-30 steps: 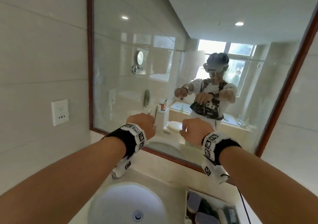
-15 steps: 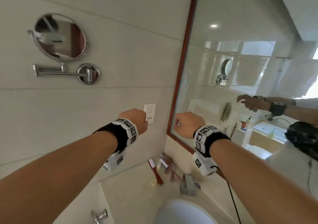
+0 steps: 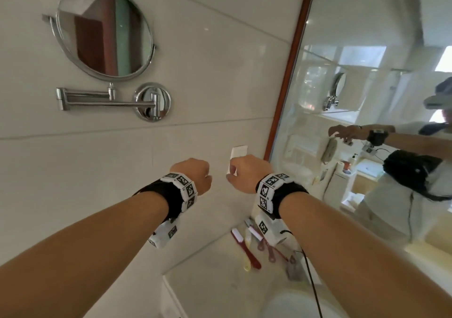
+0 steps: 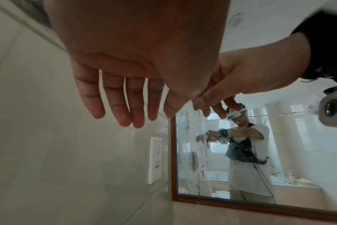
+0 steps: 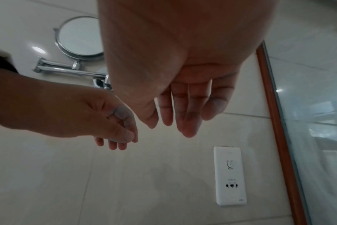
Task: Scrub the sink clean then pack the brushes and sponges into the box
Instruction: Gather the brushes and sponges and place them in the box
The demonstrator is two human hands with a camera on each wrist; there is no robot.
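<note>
Both my arms are raised in front of the tiled wall, well above the counter. My left hand point(image 3: 195, 176) hangs with relaxed, nearly straight fingers point(image 4: 115, 106) and holds nothing. My right hand point(image 3: 244, 173) is beside it, its fingers point(image 5: 183, 114) also loose and empty. Several brushes point(image 3: 244, 246), red and yellow handled, lie on the counter below my right wrist. The white sink rim point(image 3: 288, 303) shows at the bottom edge. The box is out of view.
A round swing-arm mirror point(image 3: 105, 31) is mounted on the wall at upper left. A white socket plate point(image 3: 238, 152) sits behind my right hand. The big wood-framed mirror point(image 3: 291, 73) fills the right side. The faucet point(image 3: 293, 268) stands by the sink.
My view has swung left from the big mirror to the tiled wall, and the box dropped out of sight. Both hands stayed raised and empty, moving closer together.
</note>
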